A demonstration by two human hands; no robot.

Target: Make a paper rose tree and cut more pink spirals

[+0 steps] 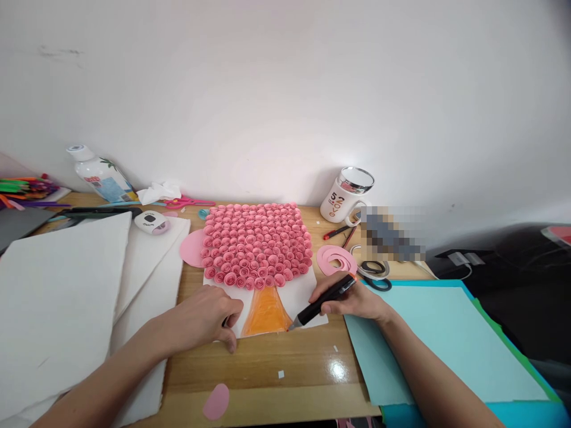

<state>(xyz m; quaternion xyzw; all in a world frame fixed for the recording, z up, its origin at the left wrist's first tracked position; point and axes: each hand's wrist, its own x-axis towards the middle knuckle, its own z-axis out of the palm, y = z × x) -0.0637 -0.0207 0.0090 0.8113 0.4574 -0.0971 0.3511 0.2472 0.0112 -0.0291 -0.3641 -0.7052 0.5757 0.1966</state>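
In the middle of the frame lies a white card (292,299), its upper part packed with pink rolled-paper roses (257,244); below them flares a streaky orange trunk (266,312). The right hand (357,302) grips a black marker (319,306), tip at the trunk's lower right corner. The left hand (209,318) rests curled at the card's lower left; whether it holds the dark bit (225,321) there, I cannot tell.
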